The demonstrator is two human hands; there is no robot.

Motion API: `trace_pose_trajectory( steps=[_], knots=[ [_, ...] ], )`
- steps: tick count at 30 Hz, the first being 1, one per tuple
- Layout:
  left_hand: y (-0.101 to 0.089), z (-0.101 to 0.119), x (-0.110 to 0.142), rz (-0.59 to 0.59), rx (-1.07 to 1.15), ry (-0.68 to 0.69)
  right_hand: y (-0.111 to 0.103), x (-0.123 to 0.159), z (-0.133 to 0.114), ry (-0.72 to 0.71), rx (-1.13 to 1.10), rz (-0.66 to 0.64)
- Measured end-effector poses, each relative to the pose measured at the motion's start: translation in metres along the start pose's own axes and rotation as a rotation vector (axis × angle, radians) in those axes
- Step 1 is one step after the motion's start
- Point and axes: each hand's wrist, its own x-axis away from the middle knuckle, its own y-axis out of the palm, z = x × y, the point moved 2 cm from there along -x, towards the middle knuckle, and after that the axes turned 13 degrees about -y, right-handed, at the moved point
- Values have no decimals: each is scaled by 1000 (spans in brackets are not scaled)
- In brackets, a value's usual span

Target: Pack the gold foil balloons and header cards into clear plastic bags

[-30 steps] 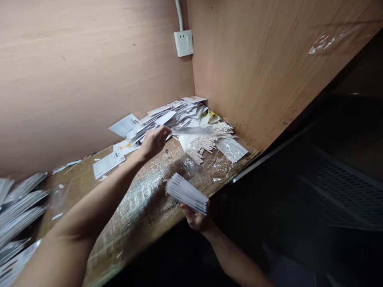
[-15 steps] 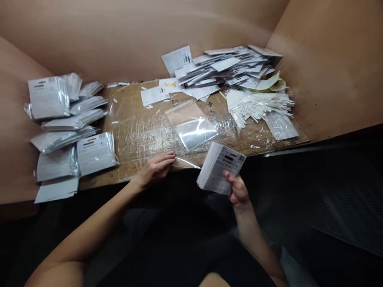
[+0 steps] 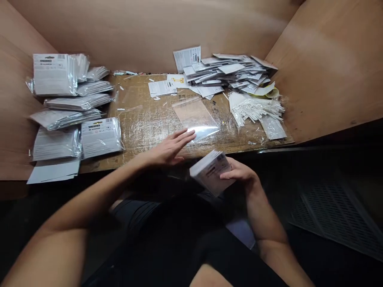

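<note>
My right hand (image 3: 239,171) grips a thick stack of printed cards (image 3: 211,171) just off the front edge of the board, thumb across the top card. My left hand (image 3: 170,149) has its fingers stretched out, with the fingertips at the near edge of a clear plastic bag (image 3: 194,113) lying flat; whether they press on it I cannot tell. Behind the bag lie a few loose cards (image 3: 163,88) and a large messy heap of cards (image 3: 227,69).
Bagged packs of cards (image 3: 101,137) are piled at the left, with some plain white cards (image 3: 54,170) under them. White strips (image 3: 254,107) fan out at the right beside a small clear packet (image 3: 273,127). Cardboard walls (image 3: 143,36) enclose the back and sides.
My left hand has left the clear film at the front edge and moved up and right to the flat bag, fingers extending. My right hand has tilted the card stack.
</note>
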Motion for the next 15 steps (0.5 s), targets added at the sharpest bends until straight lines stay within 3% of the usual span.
trace_pose_trajectory(
  steps=[2,5,7,9,11,15],
  knots=[
    [-1,8,-38,-272,12,8,-4,-4,-36,10,75,-125],
    [8,15,-67,-642,117,-53,-9,-13,-83,47,103,-93],
    [10,9,-70,-696,217,-153,-20,-19,-105,62,122,-29],
    [5,-4,-67,-532,340,-303,-38,-22,-121,-59,198,81],
    [-2,-22,-59,-231,457,-490,-56,-21,-126,-312,289,294],
    [-2,-45,-31,232,518,-734,-65,-4,-99,-575,237,627]
  ],
)
